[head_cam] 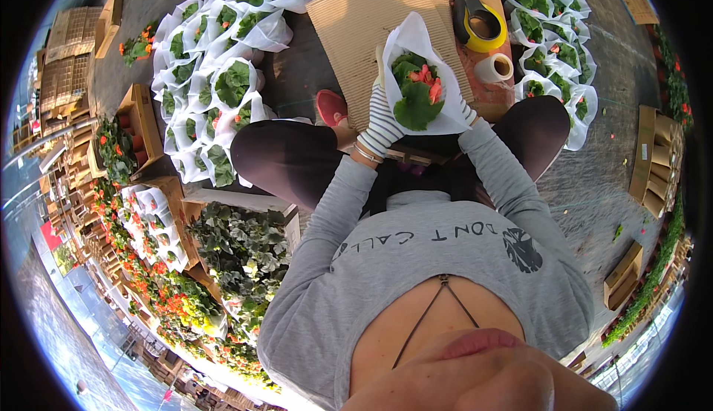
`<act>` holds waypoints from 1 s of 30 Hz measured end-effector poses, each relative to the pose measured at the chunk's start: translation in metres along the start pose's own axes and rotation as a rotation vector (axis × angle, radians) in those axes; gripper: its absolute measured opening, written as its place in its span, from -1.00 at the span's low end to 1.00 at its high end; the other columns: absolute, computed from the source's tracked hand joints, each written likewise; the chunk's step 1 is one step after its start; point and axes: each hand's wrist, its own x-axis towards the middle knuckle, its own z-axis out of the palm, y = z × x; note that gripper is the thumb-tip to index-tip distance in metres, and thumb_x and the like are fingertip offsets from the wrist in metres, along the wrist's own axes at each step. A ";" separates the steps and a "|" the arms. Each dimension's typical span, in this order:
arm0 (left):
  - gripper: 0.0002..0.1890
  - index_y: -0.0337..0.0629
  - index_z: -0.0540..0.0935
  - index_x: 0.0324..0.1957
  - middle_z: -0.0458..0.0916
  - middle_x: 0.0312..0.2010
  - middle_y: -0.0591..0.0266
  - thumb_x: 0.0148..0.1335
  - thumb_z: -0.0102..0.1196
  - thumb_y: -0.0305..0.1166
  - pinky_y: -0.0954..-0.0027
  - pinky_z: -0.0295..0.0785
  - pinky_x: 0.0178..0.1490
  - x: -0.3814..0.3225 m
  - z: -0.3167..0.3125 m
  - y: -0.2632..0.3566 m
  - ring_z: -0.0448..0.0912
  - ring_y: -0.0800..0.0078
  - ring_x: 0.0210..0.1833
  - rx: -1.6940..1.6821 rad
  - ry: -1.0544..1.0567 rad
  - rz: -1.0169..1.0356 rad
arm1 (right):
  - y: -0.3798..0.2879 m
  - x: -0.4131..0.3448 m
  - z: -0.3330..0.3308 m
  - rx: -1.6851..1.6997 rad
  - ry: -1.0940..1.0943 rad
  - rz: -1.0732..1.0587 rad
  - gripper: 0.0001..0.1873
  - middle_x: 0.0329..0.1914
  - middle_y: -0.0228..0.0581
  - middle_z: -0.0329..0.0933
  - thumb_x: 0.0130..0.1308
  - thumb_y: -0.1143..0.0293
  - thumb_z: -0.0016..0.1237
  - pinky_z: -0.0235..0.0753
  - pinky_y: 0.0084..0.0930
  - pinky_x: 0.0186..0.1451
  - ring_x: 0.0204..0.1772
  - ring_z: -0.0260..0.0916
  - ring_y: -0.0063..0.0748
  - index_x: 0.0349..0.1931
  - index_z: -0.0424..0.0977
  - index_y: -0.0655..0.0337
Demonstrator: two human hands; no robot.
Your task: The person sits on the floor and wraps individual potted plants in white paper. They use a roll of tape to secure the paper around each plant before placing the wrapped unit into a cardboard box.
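Between my two gloved hands is a potted begonia (419, 91) with coral flowers and broad green leaves, wrapped in a white paper-like sleeve (409, 35). My left hand (383, 116), in a striped glove, grips the sleeve's left side. On the other side my right hand (467, 111) holds it, mostly hidden behind the white wrap; the pot is out of sight. Beneath the plant, sheets of corrugated cardboard (362, 38) lie on a low worktable (496, 96). A yellow-and-black tape dispenser (480, 21) and a tape roll (493, 69) rest at the table's right.
Sleeved plants stand in a large group (195, 88) on the left and another (551, 49) on the right. A box of leafy plants (242, 244) is beside my left arm. Cardboard boxes (654, 160) sit on the dark floor at right.
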 end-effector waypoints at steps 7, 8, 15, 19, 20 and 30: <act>-0.33 -0.20 0.22 0.24 0.38 0.15 0.17 0.15 0.22 -0.25 0.30 0.36 0.25 0.006 0.003 0.005 0.40 0.32 0.19 0.124 -0.187 0.043 | 0.008 0.006 -0.006 0.357 -0.170 -0.123 -0.08 0.34 -0.10 0.23 0.25 -0.44 -0.53 0.31 -0.15 0.35 0.32 0.26 -0.10 0.33 0.16 0.17; -0.33 -0.20 0.22 0.24 0.38 0.15 0.17 0.15 0.22 -0.23 0.30 0.34 0.27 0.008 0.003 0.005 0.39 0.32 0.20 0.248 -0.176 0.058 | 0.010 0.010 -0.009 0.198 0.026 -0.145 -0.04 0.35 -0.10 0.23 0.20 -0.49 -0.54 0.31 -0.15 0.34 0.32 0.25 -0.10 0.32 0.16 0.17; -0.34 -0.16 0.29 0.24 0.39 0.18 0.18 0.31 -0.10 0.14 0.23 0.28 0.34 0.025 0.003 0.004 0.36 0.28 0.24 -0.681 -0.208 -0.278 | 0.029 0.026 -0.044 0.833 -0.501 0.020 -0.09 0.35 -0.13 0.23 0.25 -0.45 -0.54 0.28 -0.16 0.37 0.32 0.25 -0.12 0.33 0.16 0.13; -0.34 -0.24 0.36 0.21 0.45 0.14 0.08 0.40 -0.33 0.15 0.23 0.35 0.30 0.030 0.002 0.007 0.44 0.25 0.19 -0.277 -0.142 -0.242 | 0.024 0.022 -0.047 0.733 -0.500 0.074 -0.24 0.36 -0.15 0.22 0.36 -0.29 -0.49 0.26 -0.18 0.38 0.32 0.25 -0.17 0.33 0.15 0.10; -0.34 -0.25 0.37 0.20 0.46 0.13 0.07 0.40 -0.34 0.15 0.23 0.35 0.30 0.030 0.002 0.007 0.45 0.25 0.18 -0.380 -0.143 -0.272 | 0.020 0.020 -0.045 0.648 -0.532 0.053 -0.28 0.35 -0.15 0.23 0.38 -0.25 -0.48 0.27 -0.19 0.38 0.32 0.25 -0.17 0.33 0.15 0.11; -0.39 -0.29 0.42 0.15 0.49 0.08 -0.02 0.37 -0.17 0.08 0.16 0.39 0.26 0.034 -0.016 0.005 0.47 0.21 0.14 -0.810 -0.248 -0.245 | -0.015 0.034 -0.035 -0.999 -0.053 -0.383 -0.53 0.22 -0.16 0.34 0.47 0.11 -0.33 0.33 -0.39 0.32 0.23 0.34 -0.29 0.23 0.25 0.21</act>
